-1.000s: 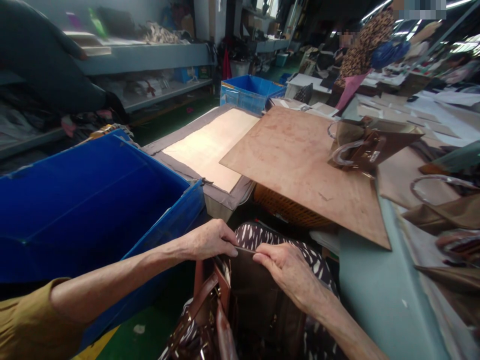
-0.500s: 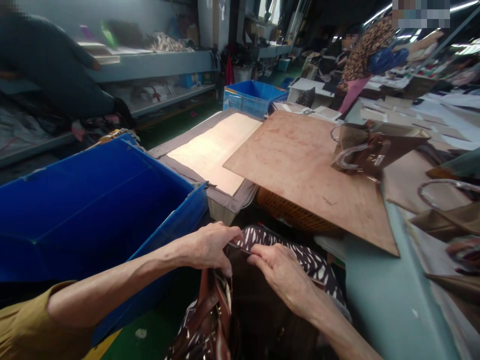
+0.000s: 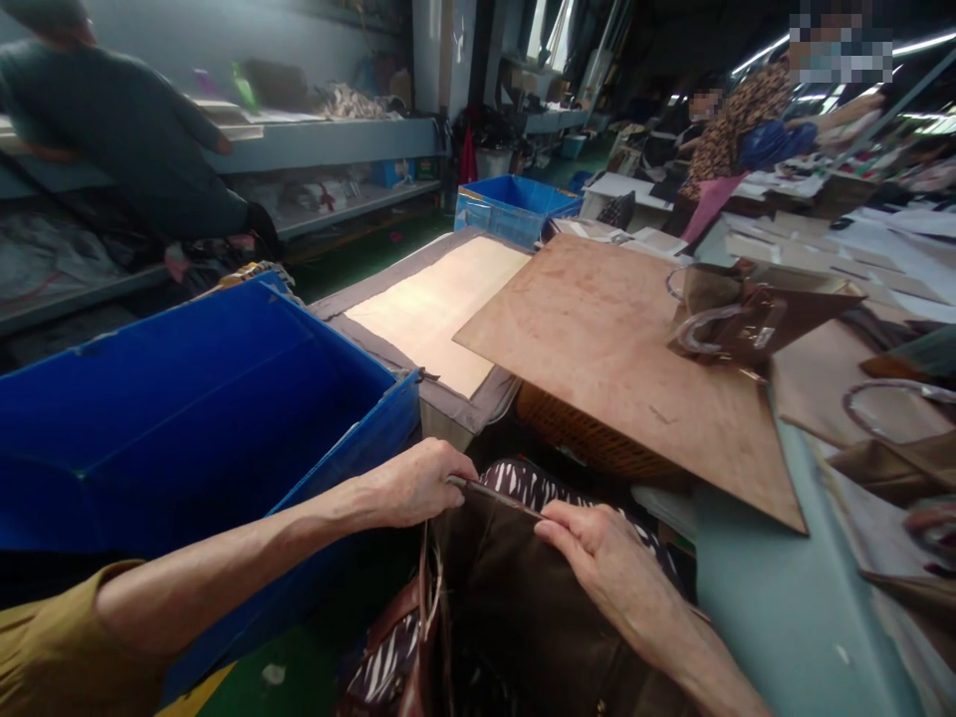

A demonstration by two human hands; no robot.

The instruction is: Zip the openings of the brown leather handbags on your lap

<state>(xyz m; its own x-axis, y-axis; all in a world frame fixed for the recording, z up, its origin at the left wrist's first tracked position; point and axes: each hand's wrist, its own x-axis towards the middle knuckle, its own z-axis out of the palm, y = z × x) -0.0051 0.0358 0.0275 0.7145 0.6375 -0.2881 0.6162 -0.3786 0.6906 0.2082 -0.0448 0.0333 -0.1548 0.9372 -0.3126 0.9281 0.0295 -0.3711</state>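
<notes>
A dark brown handbag [image 3: 515, 588] is low in front of me, its upper edge stretched between my hands. At the left end of that edge, my left hand [image 3: 422, 483] pinches the rim. My right hand [image 3: 597, 553] grips the same rim farther right, thumb and fingers closed on it. Left of the brown panel hangs a reddish-brown strap or trim [image 3: 422, 617] beside zebra-patterned material [image 3: 384, 657]. More black-and-white patterned cloth [image 3: 519, 478] shows behind the rim. The lower part of the bag runs out of view.
A large blue bin [image 3: 186, 398] stands at my left. Ahead, a brown board [image 3: 568, 329] lies over an orange basket [image 3: 590, 428], with a finished-looking handbag [image 3: 732, 319] on it. A pale green table [image 3: 777, 588] is at right. Co-workers are at far left and back right.
My right hand has moved right along the rim, away from my left hand, and the edge is now pulled straighter. The left fingers have closed in on their end. The view has shifted slightly.
</notes>
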